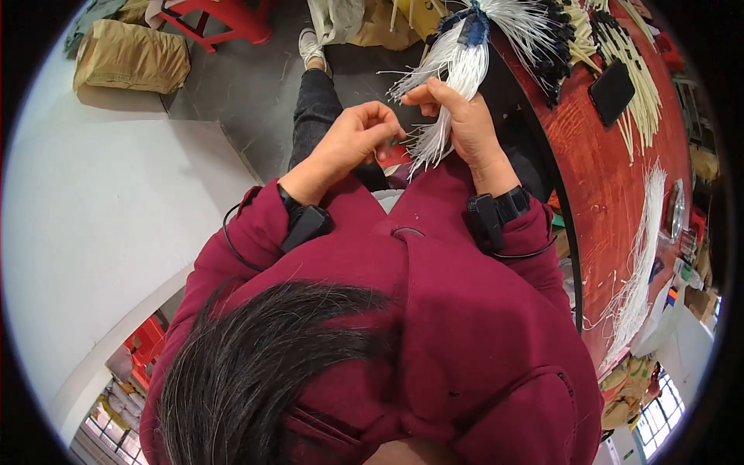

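A bundle of thin white cords (466,68) hangs beside the table edge, wrapped near its top with a strip of blue denim cloth (474,31). My right hand (467,124) is closed around the lower part of this bundle, thumb and forefinger pointing left. Loose cord ends fan out below it, over my lap. Just left of these ends, my left hand (353,143) is closed in a pinch, fingertips close to the strands. Whatever those fingertips hold, if anything, is too small to make out.
On the red table (585,194) at right lie a black phone (612,93), cream-coloured cords with dark ends (635,77) and a long pile of white cords (639,263). A white surface (132,209) stands at left, with a brown paper package (133,56) and a red stool (225,22) beyond.
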Available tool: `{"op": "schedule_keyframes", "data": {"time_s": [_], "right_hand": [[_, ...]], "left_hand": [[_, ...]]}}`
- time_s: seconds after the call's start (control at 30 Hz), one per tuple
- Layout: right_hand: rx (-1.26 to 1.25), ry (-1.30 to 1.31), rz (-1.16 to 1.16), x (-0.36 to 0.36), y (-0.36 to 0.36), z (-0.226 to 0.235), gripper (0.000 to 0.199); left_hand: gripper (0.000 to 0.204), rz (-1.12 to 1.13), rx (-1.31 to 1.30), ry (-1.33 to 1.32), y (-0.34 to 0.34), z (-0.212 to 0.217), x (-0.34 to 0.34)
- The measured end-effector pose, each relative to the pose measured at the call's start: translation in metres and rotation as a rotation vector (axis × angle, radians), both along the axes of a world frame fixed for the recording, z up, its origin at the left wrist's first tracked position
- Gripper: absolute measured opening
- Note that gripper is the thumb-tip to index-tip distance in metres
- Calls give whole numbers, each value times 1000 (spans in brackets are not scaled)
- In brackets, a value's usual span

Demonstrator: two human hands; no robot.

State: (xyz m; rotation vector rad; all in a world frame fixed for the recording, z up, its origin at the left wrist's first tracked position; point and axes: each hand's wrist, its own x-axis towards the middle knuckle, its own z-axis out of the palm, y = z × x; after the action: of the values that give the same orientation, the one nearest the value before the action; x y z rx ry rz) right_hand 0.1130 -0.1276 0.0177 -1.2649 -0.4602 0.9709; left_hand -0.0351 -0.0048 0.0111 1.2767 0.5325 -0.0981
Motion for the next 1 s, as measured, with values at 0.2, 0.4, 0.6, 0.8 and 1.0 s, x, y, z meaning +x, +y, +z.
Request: {"op": "schedule_keyframes", "data": {"time_s": [0.2,0.4,0.6,0.8,1.0], "right_hand": [[15,43,-5,-1,0,-3,30],[-58,-60,-15,2,0,0,30],[-79,-106,-15,5,0,-5,26],[-81,-73,-43,1,1,-6,20],[-67,-97,-37,2,1,-11,21]], "left_hand": [[15,-107,181,-78,-15,-12,14],[13,-25,-132,47,6,3,-5],[12,-63,-226,120,16,36,-31],[11,94,-168,-75,7,48,-22],[14,266,-152,-304,0,41,34]]}}
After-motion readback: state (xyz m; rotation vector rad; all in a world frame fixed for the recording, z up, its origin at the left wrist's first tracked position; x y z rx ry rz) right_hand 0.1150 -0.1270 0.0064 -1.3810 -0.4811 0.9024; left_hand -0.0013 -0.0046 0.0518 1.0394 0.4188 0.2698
